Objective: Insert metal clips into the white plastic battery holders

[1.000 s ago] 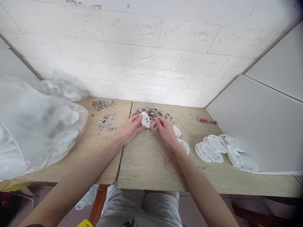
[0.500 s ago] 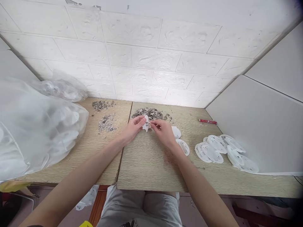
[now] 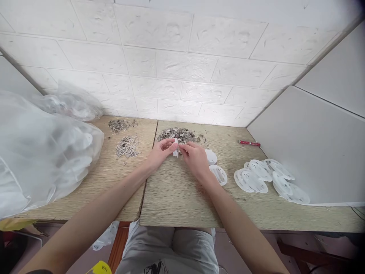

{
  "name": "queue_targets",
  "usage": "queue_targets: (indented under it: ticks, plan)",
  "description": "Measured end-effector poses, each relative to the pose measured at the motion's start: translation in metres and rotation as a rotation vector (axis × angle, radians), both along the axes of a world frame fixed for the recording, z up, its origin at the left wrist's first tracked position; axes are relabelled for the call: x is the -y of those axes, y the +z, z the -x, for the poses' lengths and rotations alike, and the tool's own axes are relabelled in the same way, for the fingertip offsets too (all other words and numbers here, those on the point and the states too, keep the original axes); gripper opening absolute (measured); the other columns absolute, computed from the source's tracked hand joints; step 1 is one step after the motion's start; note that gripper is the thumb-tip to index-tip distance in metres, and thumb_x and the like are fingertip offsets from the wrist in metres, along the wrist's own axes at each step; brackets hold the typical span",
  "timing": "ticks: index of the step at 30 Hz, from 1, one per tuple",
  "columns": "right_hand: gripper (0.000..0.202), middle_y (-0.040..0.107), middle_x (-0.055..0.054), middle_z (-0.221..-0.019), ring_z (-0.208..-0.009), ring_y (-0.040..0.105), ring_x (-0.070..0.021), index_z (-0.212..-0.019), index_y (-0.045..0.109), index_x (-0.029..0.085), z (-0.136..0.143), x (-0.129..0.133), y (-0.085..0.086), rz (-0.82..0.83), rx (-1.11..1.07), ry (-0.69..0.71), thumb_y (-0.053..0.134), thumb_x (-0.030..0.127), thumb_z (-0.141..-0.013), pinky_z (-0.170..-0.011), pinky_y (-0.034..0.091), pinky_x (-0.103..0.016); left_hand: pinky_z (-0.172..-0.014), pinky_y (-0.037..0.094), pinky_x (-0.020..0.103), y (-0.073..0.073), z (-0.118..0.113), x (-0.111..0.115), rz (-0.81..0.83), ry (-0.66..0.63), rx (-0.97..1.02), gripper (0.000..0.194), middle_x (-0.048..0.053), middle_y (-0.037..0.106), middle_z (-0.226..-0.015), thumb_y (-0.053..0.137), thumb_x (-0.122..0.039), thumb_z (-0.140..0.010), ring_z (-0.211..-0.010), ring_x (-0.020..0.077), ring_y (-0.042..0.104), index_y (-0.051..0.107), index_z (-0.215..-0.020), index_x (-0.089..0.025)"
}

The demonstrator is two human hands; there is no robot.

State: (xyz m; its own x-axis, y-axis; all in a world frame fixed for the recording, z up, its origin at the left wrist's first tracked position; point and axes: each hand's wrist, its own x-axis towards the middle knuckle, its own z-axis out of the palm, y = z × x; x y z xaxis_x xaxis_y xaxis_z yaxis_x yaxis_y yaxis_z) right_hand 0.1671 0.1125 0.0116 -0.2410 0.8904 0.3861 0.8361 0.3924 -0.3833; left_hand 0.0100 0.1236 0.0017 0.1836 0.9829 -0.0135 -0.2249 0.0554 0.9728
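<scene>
I had the fingers of the left hand grasping a white disc, thumb on the near side. The disc stood nearly edge-on to the head camera, above the counter, at the near edge of a heap of small metal parts. The fingers of the right hand were clenched in a pinch against the disc's right side; I could not tell whether they held a small piece, the view there being tiny and soft.

Beside the right wrist I logged two loose discs, the farther one partly hidden by the hand. Well to the right lay overlapping stacks of discs, reaching the grey side panel. Beyond them was a red stick-like item, lying flat.

Left of the counter's seam I noted two smaller heaps of metal bits, one behind the other. A large translucent bag of white pieces bulged at far left, a smaller bag behind it, near the white brick-pattern wall.
</scene>
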Motion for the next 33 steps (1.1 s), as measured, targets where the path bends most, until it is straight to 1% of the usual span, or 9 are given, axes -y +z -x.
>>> queue_targets:
  ticks: [4, 6, 10, 13, 17, 25, 33]
  plan:
    - [0.027, 0.062, -0.004, -0.076, -0.066, 0.054, -0.015, -0.1, 0.074, 0.019, 0.0018, 0.0009, -0.0007, -0.004, 0.034, 0.01, 0.048, 0.02, -0.094, -0.058, 0.034, -0.026, -0.082, 0.044, 0.034, 0.0033, 0.0003, 0.0022, -0.012, 0.007, -0.088, 0.05, 0.007, 0.068, -0.09, 0.076, -0.049, -0.067, -0.085, 0.0186, 0.06, 0.067, -0.103, -0.015]
    - [0.027, 0.063, -0.004, -0.077, -0.067, 0.055, -0.0151, -0.101, 0.073, 0.019, 0.0022, 0.0004, -0.0007, -0.001, 0.018, 0.012, 0.047, 0.02, -0.094, -0.058, 0.035, -0.026, -0.083, 0.044, 0.035, 0.003, 0.0005, 0.002, -0.018, -0.001, -0.091, 0.049, 0.008, 0.068, -0.092, 0.075, -0.049, -0.069, -0.086, 0.019, 0.06, 0.067, -0.104, -0.016]
    - [0.025, 0.067, -0.005, -0.084, -0.072, 0.059, -0.0156, -0.098, 0.073, 0.019, 0.0002, -0.0011, 0.0001, 0.001, -0.067, 0.009, 0.048, 0.019, -0.092, -0.062, 0.038, -0.026, -0.087, 0.045, 0.035, -0.0003, 0.0003, -0.0007, 0.0, -0.003, 0.011, 0.045, 0.008, 0.067, -0.098, 0.074, -0.048, -0.071, -0.091, 0.0181, 0.06, 0.065, -0.104, -0.017]
    - [0.023, 0.069, -0.004, -0.087, -0.071, 0.059, -0.0149, -0.096, 0.072, 0.019, -0.0029, -0.0017, 0.0016, 0.002, -0.13, -0.005, 0.05, 0.018, -0.091, -0.063, 0.039, -0.026, -0.088, 0.046, 0.036, -0.0002, 0.0001, -0.0024, 0.026, 0.02, 0.11, 0.043, 0.007, 0.065, -0.093, 0.075, -0.046, -0.071, -0.087, 0.0166, 0.06, 0.065, -0.098, -0.015]
    - [0.022, 0.069, -0.004, -0.085, -0.068, 0.058, -0.0145, -0.095, 0.073, 0.019, -0.0048, -0.0018, 0.0026, 0.02, -0.142, 0.0, 0.052, 0.018, -0.089, -0.063, 0.04, -0.026, -0.088, 0.046, 0.036, 0.002, -0.0007, -0.0027, 0.043, 0.021, 0.198, 0.041, 0.005, 0.063, -0.088, 0.076, -0.045, -0.069, -0.082, 0.0147, 0.059, 0.064, -0.093, -0.014]
    - [0.024, 0.068, -0.004, -0.082, -0.071, 0.058, -0.0151, -0.098, 0.074, 0.02, -0.0032, -0.0016, 0.0021, 0.051, -0.08, -0.006, 0.05, 0.02, -0.091, -0.062, 0.037, -0.025, -0.086, 0.048, 0.035, -0.001, -0.0029, -0.0015, 0.063, 0.003, 0.214, 0.039, 0.004, 0.063, -0.086, 0.077, -0.043, -0.069, -0.08, 0.0138, 0.06, 0.064, -0.091, -0.014]
    - [0.024, 0.068, -0.004, -0.082, -0.07, 0.058, -0.0149, -0.098, 0.074, 0.02, -0.0041, -0.0009, 0.0032, 0.06, -0.077, -0.01, 0.052, 0.019, -0.089, -0.06, 0.037, -0.025, -0.089, 0.048, 0.036, -0.0013, -0.0034, -0.0005, 0.077, 0.002, 0.236, 0.037, 0.004, 0.063, -0.088, 0.076, -0.041, -0.071, -0.083, 0.0142, 0.061, 0.063, -0.093, -0.014]
